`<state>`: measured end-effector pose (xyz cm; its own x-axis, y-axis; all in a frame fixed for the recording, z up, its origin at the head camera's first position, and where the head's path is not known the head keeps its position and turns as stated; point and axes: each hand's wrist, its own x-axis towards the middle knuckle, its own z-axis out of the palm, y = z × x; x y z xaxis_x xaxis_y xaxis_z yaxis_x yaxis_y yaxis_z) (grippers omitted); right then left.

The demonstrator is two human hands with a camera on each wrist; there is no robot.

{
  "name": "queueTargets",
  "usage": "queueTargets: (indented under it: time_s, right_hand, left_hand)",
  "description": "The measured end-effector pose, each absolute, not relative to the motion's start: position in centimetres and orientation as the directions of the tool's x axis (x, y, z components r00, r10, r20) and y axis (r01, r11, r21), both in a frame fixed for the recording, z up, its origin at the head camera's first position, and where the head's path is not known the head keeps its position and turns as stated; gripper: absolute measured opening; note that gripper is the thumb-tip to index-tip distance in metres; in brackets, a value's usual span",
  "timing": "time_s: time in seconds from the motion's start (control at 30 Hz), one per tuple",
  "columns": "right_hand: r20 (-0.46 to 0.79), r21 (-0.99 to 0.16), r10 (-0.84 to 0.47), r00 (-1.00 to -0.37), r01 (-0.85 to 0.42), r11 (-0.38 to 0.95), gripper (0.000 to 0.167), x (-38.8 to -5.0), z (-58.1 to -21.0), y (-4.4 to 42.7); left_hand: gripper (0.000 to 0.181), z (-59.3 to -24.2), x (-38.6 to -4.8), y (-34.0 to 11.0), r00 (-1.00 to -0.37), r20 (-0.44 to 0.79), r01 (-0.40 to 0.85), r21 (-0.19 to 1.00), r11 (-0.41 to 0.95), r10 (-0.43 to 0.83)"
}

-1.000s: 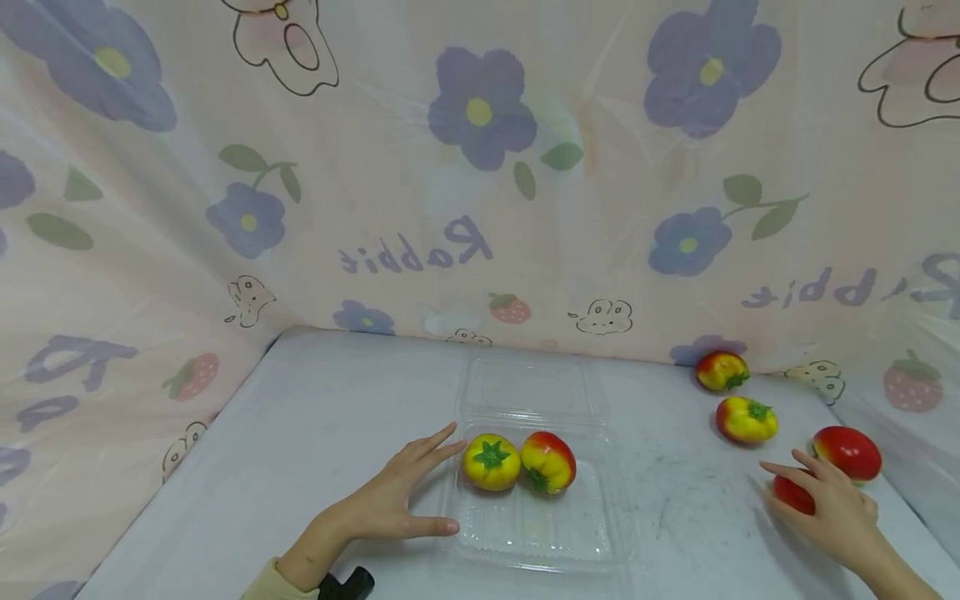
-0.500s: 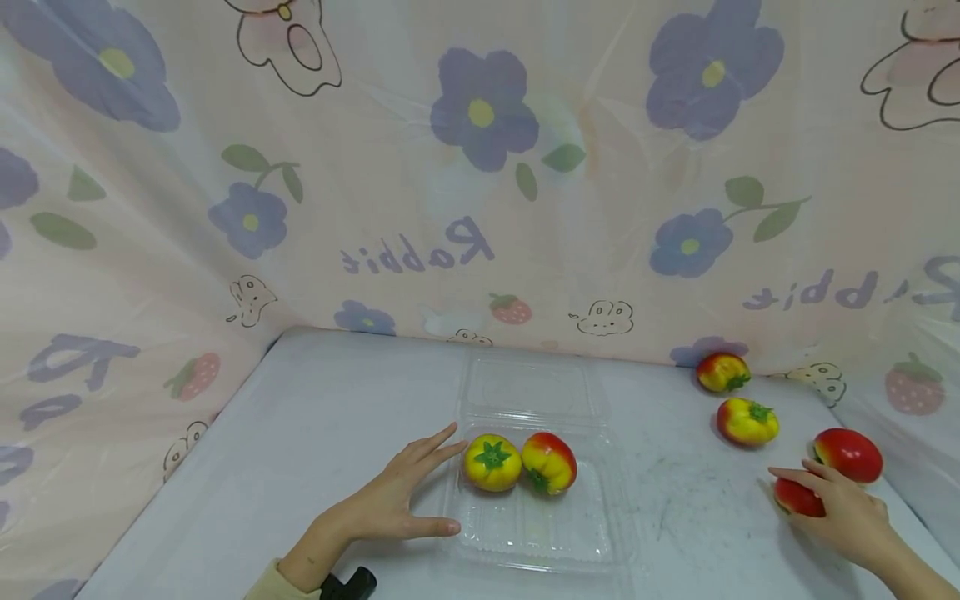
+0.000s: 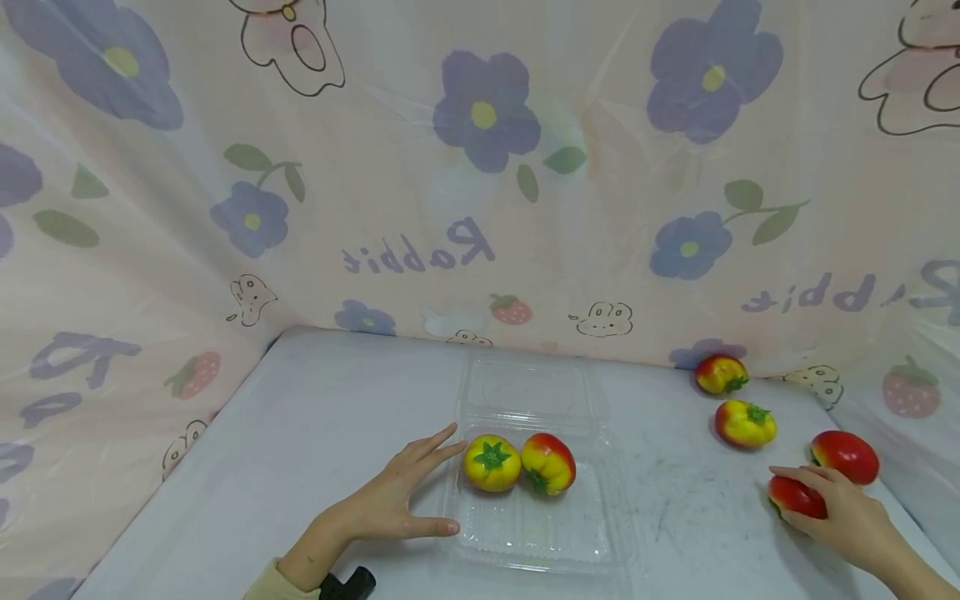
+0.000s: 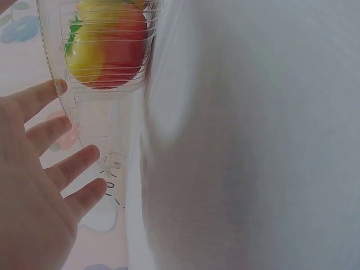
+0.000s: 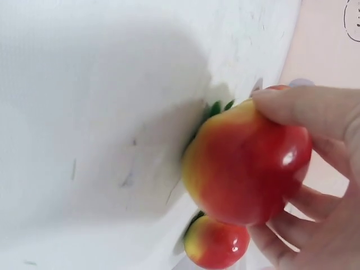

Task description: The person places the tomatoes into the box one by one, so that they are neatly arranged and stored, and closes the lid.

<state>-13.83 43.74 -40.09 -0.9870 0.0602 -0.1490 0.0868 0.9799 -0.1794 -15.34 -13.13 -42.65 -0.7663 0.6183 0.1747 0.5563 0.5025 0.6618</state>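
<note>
My right hand grips a red and yellow fruit at the right of the table; in the right wrist view thumb and fingers lie around the fruit. My left hand has its fingers spread at the left edge of a clear plastic container. Inside it a yellow fruit with a green star-shaped top sits beside a red-yellow fruit. In the left wrist view the hand has straight fingers by the container wall, with a fruit behind the ribbed plastic.
Another red fruit lies just behind my right hand. Farther back are a yellow-red fruit and a smaller one near the patterned curtain. The container's lid lies folded back behind its base.
My right hand has shifted slightly right and its fingers have closed round the red fruit, which shows more fully now. The left hand has stayed in place.
</note>
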Motion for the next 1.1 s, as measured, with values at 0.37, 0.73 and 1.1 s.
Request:
queueTargets:
  time_s: [0.37,0.73,1.1]
  right_hand:
    - [-0.058,-0.250,0.083,-0.995,0.095,0.964,0.082,-14.0,-39.7,42.3]
    - [-0.033,-0.309,0.054,-0.998,0.062,0.949,0.083,-14.2,-39.0,39.9]
    - [0.038,-0.368,0.022,-0.999,0.007,0.930,0.081,-14.5,-38.8,37.2]
  left_hand:
    - [0.086,-42.7,-15.3,-13.0,-0.770,0.158,0.545,0.666,0.509,0.618]
    - [0.087,-42.6,-15.4,-13.0,-0.777,0.136,0.534,0.658,0.530,0.615]
    - [0.087,-42.6,-15.5,-13.1,-0.776,0.129,0.534,0.657,0.533,0.618]
